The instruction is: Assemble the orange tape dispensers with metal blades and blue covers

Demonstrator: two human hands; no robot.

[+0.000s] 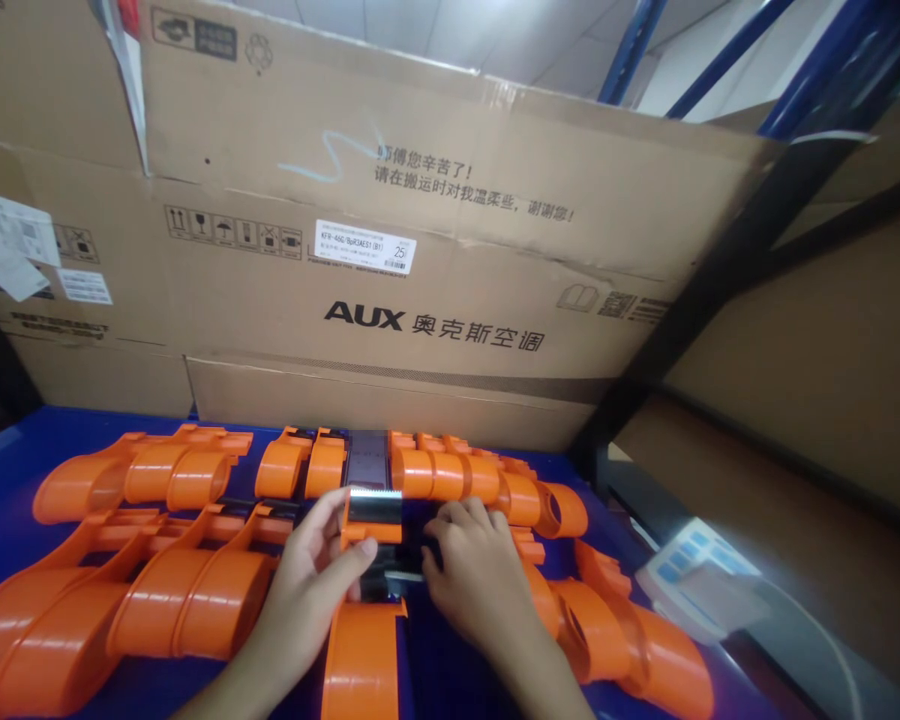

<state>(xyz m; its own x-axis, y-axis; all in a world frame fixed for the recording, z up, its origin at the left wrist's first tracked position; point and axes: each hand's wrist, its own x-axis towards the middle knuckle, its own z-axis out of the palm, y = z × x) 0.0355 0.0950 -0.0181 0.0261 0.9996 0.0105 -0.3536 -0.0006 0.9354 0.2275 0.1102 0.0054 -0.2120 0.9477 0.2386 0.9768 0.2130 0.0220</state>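
In the middle of the head view, my left hand (pixel 322 555) grips an orange tape dispenser (pixel 364 660) near its upper end, thumb across the front. A shiny metal blade (pixel 376 507) with a toothed edge tops the dispenser, and a black part sits lower down in its frame. My right hand (pixel 471 560) is just to the right, back of the hand up and fingers curled. Whatever it holds, if anything, is hidden. A thin pale strip (pixel 406 576) shows between the dispenser and the right fingertips; I cannot tell what it belongs to.
Several more orange tape dispensers (pixel 221 590) lie in rows on the blue surface (pixel 15 455), left and right of my hands. A large cardboard box (pixel 450 230) stands behind them. At right are a dark shelf post (pixel 667 270) and a pale device with blue keys (pixel 701 570).
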